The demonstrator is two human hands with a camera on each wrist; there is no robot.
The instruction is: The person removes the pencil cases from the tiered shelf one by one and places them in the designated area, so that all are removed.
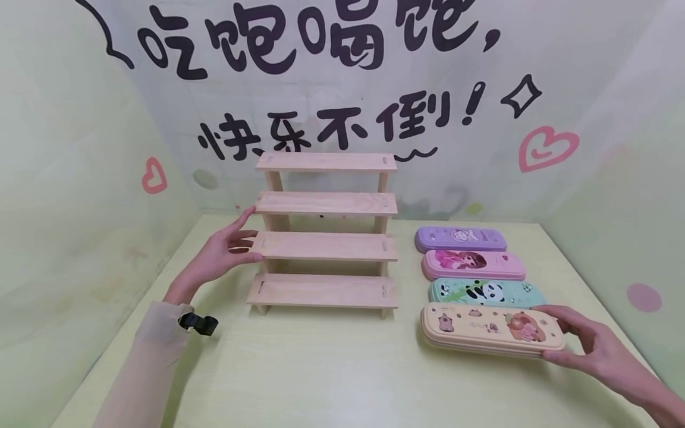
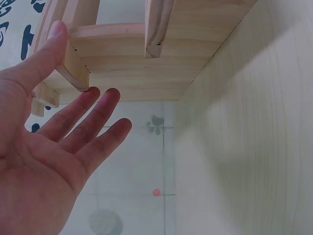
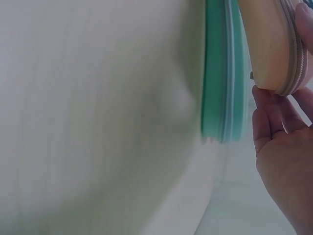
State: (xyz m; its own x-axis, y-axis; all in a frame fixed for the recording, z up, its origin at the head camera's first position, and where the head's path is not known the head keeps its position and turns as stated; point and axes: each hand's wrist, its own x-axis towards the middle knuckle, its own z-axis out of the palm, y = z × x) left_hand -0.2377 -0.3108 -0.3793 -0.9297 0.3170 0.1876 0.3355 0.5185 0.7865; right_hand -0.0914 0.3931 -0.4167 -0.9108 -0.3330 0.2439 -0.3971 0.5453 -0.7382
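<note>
A cream zippered pencil case [image 1: 492,329] with printed cartoon pictures is gripped at its right end by my right hand [image 1: 594,345], thumb at the front and fingers behind. In the right wrist view the cream case [image 3: 269,46] is raised off the table, beside the teal case [image 3: 222,73]. At the left side of a four-step wooden rack [image 1: 323,245], my left hand [image 1: 216,252] touches the ends of the middle steps. The left wrist view shows that hand [image 2: 49,152] with its fingers spread and mostly straight, the thumb against the wood.
Behind the cream case lie a teal panda case [image 1: 455,292], a pink case [image 1: 514,266] and a purple case [image 1: 436,239] in a column. They rest on the pale table [image 1: 321,368], right of the rack. Printed cloth walls [image 1: 455,190] enclose the back and sides.
</note>
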